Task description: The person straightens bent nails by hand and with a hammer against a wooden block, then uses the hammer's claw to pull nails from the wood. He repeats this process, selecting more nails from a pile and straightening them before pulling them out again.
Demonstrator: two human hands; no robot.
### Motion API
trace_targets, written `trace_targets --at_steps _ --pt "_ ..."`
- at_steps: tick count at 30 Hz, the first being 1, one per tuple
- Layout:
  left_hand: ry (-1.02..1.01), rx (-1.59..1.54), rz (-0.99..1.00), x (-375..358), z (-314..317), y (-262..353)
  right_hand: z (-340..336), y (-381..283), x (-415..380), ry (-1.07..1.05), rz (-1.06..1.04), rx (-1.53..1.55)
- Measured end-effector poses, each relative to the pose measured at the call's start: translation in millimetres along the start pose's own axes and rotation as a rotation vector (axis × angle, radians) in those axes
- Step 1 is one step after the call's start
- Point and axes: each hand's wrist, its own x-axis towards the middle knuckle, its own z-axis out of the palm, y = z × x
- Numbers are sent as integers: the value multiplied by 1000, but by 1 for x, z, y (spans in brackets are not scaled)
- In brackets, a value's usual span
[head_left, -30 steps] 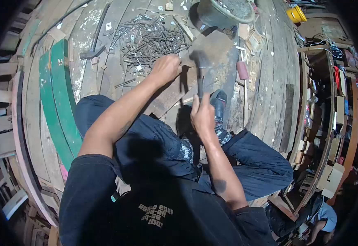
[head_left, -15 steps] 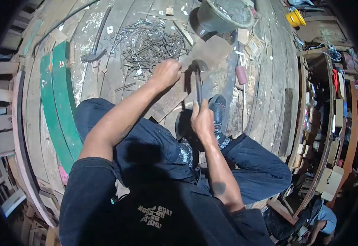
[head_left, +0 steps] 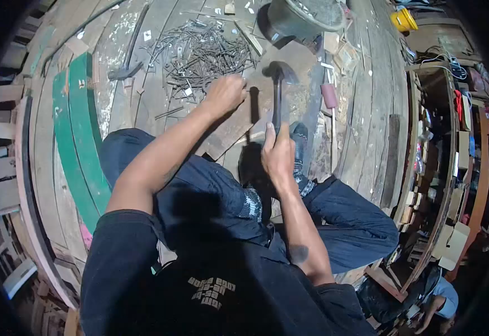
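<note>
My right hand (head_left: 279,155) grips a claw hammer (head_left: 277,106) by its dark handle, with the head pointing away from me. The hammer head is raised over a flat board (head_left: 289,64) on the floor, apart from my left hand. My left hand (head_left: 225,94) is closed, fingertips pinched together at the board's left side; whatever it holds is too small to make out. Just beyond that hand lies a pile of loose nails (head_left: 208,59).
A bucket (head_left: 306,19) stands beyond the board. Another hammer (head_left: 127,70) lies left of the nails, near green planks (head_left: 79,123). A reddish cylinder (head_left: 329,96) sits to the right. Wooden shelving (head_left: 424,168) runs along the right; another person (head_left: 445,299) is at lower right.
The hammer has lifted and shifted slightly right, away from my left hand, and its head has turned. My left hand stays at nearly the same spot, still closed.
</note>
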Motion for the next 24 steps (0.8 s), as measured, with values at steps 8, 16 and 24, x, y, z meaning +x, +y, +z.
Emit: trace_targets --at_steps 8,16,24 --pt "27 -64 -3 7 5 -3 17 32 -1 -134 68 -81" --pt "0 18 170 5 5 1 -26 28 -19 -185 285 342" --pt "-40 176 212 -5 2 -1 9 54 -26 -143 264 359"
